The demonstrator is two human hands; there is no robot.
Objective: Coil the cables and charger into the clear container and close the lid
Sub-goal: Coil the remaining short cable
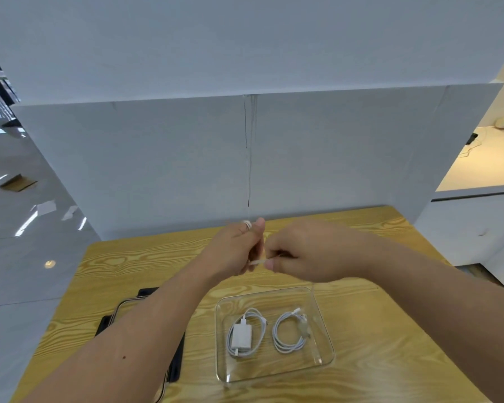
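Above the far half of the counter (390,330): left hand (236,248) and right hand (309,254) are raised close together, both clenched
Loose cable (256,261): a short white stretch runs between the hands, and a white loop shows over the top of the left hand; each hand grips it; how many turns are wound is hidden inside the fists
Clear container (262,299): near and a little right of centre, open; the charger (241,337) lies in its left half with a lead looped round it; a coiled cable (275,334) lies in its right half, apart from the charger
Lid (176,365): flat on the counter just left of the container, partly under the left forearm
Stage: probably the last cable being wound, with its placing and the lid yet to come
Risk, coil: stiff cable tends to spring open on release (the turns look small); a slack grip in the transfer could undo it
Risk, fit: the free space is the strip between and around the two bundles; a wide coil may ride on them or over the rim
Risk, lid: a stray plug or loop across the rim could keep it from seating
Risk, forearm: it hangs over the lid and could nudge it on the way down
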